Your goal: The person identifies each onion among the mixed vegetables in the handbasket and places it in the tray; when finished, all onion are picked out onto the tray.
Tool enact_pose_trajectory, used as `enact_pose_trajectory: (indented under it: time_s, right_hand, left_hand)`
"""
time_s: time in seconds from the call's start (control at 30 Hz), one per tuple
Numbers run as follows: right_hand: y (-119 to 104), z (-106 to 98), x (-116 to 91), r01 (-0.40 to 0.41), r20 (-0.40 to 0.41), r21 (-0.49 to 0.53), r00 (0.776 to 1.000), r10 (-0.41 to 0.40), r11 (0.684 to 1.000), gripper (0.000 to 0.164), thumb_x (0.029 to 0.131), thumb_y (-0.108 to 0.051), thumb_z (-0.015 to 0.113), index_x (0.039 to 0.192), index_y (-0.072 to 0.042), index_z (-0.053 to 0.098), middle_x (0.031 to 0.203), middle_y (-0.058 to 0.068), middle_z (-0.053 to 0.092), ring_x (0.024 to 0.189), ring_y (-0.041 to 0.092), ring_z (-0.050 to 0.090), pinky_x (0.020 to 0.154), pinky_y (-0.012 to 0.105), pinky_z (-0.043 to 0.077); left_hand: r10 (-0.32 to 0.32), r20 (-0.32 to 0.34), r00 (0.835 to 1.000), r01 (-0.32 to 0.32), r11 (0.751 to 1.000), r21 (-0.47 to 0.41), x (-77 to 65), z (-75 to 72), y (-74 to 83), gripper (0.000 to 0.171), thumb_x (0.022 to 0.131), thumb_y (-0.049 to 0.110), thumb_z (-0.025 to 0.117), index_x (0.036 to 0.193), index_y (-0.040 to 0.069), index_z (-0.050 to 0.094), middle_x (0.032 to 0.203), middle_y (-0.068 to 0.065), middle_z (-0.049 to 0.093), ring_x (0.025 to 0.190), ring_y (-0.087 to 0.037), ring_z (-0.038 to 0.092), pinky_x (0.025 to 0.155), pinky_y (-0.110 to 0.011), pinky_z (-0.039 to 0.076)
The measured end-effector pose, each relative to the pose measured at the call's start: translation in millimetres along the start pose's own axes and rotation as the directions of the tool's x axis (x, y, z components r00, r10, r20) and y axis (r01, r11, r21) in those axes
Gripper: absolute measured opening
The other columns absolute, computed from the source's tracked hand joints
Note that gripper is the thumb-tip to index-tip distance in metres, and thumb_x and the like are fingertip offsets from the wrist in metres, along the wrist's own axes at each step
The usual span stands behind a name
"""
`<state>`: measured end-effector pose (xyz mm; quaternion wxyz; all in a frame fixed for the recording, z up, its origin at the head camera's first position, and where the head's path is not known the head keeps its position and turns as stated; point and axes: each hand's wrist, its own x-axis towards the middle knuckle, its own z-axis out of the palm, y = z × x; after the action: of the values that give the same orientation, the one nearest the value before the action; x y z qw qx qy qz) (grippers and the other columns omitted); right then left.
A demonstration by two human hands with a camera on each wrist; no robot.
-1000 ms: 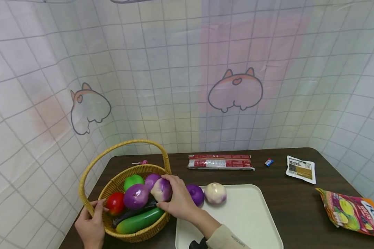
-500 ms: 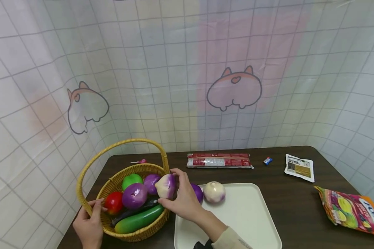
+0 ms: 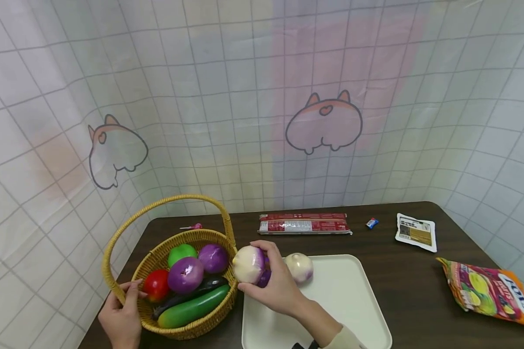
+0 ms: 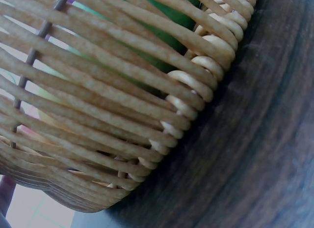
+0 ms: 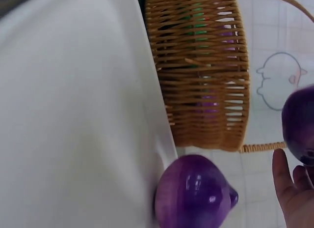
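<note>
Purple-white onion (image 3: pixel 248 265) (held) has moved rightward.

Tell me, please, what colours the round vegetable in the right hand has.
The round vegetable is creamy white and purple; the head view shows both colours best.

- Wicker basket (image 3: pixel 196 330), lower left, holds a cucumber (image 3: pixel 195 307) before an eggplant (image 3: pixel 201 289).
- Tray (image 3: pixel 336 303), lower center, sits right of the basket.
- Fox's candy bag (image 3: pixel 484 291) lies lower right.
</note>
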<state>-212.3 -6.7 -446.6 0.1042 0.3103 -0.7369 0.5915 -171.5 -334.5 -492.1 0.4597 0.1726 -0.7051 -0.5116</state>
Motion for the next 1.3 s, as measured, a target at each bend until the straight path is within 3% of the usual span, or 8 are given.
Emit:
enact_pose_trajectory:
  time_s: [0.33,0.5,0.77,0.93,1.1,1.3]
  right_hand:
    - [5.8,-31.2,-23.1,-0.014,-0.091,-0.003,0.996,0.014,1.0,0.086,0.072,-0.016,0.087,0.14,-0.02,0.035,0.135,0.007,0.044,0.119,0.022,0.051,0.093,0.035,0.051]
    - [11.4,-48.8,-29.0,-0.005,-0.117,-0.023,0.993,0.002,1.0,0.083,0.071,-0.01,0.086,0.14,-0.02,0.04,0.133,0.003,0.043,0.117,0.021,0.051,0.089,0.033,0.052]
    - [21.1,-78.4,-25.3,-0.123,-0.166,-0.01,0.979,0.119,0.992,0.076,0.075,-0.008,0.084,0.139,-0.016,0.043,0.133,0.005,0.044,0.119,0.021,0.049,0.093,0.029,0.048]
    - [30.5,-102.9,-23.9,-0.127,-0.216,-0.014,0.969,0.121,0.992,0.072,0.078,-0.005,0.081,0.138,-0.003,0.041,0.135,0.01,0.048,0.12,0.025,0.051,0.097,0.019,0.043]
    - [43.4,-129.6,-26.4,-0.153,-0.241,-0.014,0.96,0.145,0.988,0.074,0.081,-0.005,0.079,0.141,0.0,0.036,0.139,0.016,0.045,0.124,0.029,0.049,0.095,0.011,0.04]
    - [65.8,-162.7,-34.3,-0.281,-0.298,-0.075,0.922,0.248,0.957,0.077,0.084,-0.012,0.077,0.145,-0.004,0.032,0.141,0.017,0.042,0.124,0.026,0.045,0.09,0.005,0.039]
  left_hand:
    - [-0.004,0.006,1.0,0.004,1.0,0.017,-1.5,-0.3,2.8,0.012,0.092,0.002,0.065,0.09,-0.008,0.07,0.065,0.002,0.068,0.054,-0.001,0.06,0.056,-0.011,0.043]
    - [-0.001,0.007,1.0,0.001,1.0,0.005,-1.4,-0.6,5.0,0.013,0.091,0.0,0.065,0.09,-0.012,0.068,0.067,0.005,0.069,0.053,0.0,0.059,0.059,-0.01,0.043]
    - [0.015,0.004,1.0,-0.015,1.0,0.014,0.1,-1.4,2.3,0.013,0.092,0.002,0.065,0.09,-0.01,0.07,0.067,0.006,0.069,0.053,0.0,0.059,0.058,-0.01,0.044]
    - [0.008,0.011,1.0,-0.009,1.0,0.029,0.3,-0.5,1.3,0.013,0.091,0.002,0.065,0.09,-0.01,0.069,0.066,0.005,0.068,0.053,0.0,0.059,0.059,-0.01,0.043]
    - [0.001,0.007,1.0,-0.001,1.0,0.028,-0.2,-0.7,2.4,0.012,0.091,0.001,0.065,0.09,-0.01,0.069,0.065,0.002,0.068,0.053,0.0,0.059,0.059,-0.01,0.044]
    - [0.007,0.003,1.0,-0.007,0.999,0.036,-0.4,-1.1,4.3,0.011,0.091,0.002,0.066,0.09,-0.008,0.071,0.063,0.001,0.067,0.053,0.0,0.059,0.055,-0.011,0.042]
